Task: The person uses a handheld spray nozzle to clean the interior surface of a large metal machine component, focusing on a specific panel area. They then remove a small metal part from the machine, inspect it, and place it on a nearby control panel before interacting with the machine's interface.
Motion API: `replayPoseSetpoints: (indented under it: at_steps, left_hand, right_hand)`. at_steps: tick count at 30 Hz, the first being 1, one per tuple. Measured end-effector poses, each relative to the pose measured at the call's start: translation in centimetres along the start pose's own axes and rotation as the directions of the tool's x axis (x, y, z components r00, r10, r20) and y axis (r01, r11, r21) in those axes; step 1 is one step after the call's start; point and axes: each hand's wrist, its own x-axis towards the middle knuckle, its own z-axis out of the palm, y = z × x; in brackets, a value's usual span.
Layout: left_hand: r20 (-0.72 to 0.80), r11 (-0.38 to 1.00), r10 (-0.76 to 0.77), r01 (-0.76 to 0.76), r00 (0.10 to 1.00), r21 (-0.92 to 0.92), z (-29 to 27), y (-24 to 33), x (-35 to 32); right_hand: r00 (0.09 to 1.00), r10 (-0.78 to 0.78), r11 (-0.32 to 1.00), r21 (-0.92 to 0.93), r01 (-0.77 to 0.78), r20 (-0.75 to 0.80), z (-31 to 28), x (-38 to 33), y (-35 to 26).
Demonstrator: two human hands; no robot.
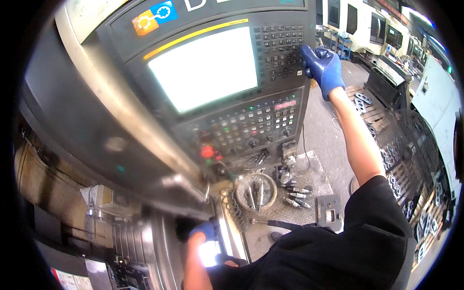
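My right hand (323,68), in a blue coated glove, is at the right edge of a machine control panel (285,92). One finger reaches to the keypad (282,46), and the others look curled with nothing seen in them. Whether a key is pressed cannot be made out. Left of the keypad a screen (208,67) glows white. Low down, my left hand (205,230), also blue-gloved, is beside the machine's door edge (227,232). Its fingers are hidden in shadow. A red emergency stop button (207,152) sits at the panel's lower left.
Under the panel, a metal plate shelf (309,179) carries a round tray (274,191) with tools, several tool holders (298,195) and a square plate (329,212). A coiled hose (237,212) hangs nearby. At right are a fan (411,140) and pallets of metal parts (425,222).
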Motion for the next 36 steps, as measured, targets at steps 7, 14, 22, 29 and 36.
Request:
replayPoseSetpoints:
  at_steps: [7, 14, 22, 29, 36]
  left_hand:
    - [-0.098, 0.999, -0.021, 0.016, 0.995, -0.048, 1.3, -1.2, 0.0]
    - [-0.128, 0.998, -0.046, 0.041, 0.991, -0.045, 1.5, -1.6, -0.1]
    - [-0.166, 0.998, 0.019, -0.008, 0.986, 0.070, -0.2, 0.9, -1.1]
    - [-0.144, 1.000, 0.013, -0.016, 0.989, -0.018, 2.0, -1.9, 0.6]
    - [-0.104, 0.998, -0.039, 0.043, 0.994, 0.038, -0.4, 1.4, -1.9]
  right_hand:
    - [1.000, -0.016, 1.000, 0.020, 0.017, -0.020, 0.8, 1.2, -1.7]
    - [0.999, -0.028, 1.000, 0.007, 0.029, -0.031, 1.1, 1.6, -1.5]
    - [0.998, -0.051, 0.998, -0.029, 0.050, -0.033, 1.2, 0.9, -2.0]
    - [0.983, 0.061, 0.998, -0.039, -0.055, 0.174, 4.1, -6.4, -0.3]
    - [0.831, 0.247, 0.963, -0.028, -0.269, 0.499, 9.4, -14.3, 4.6]
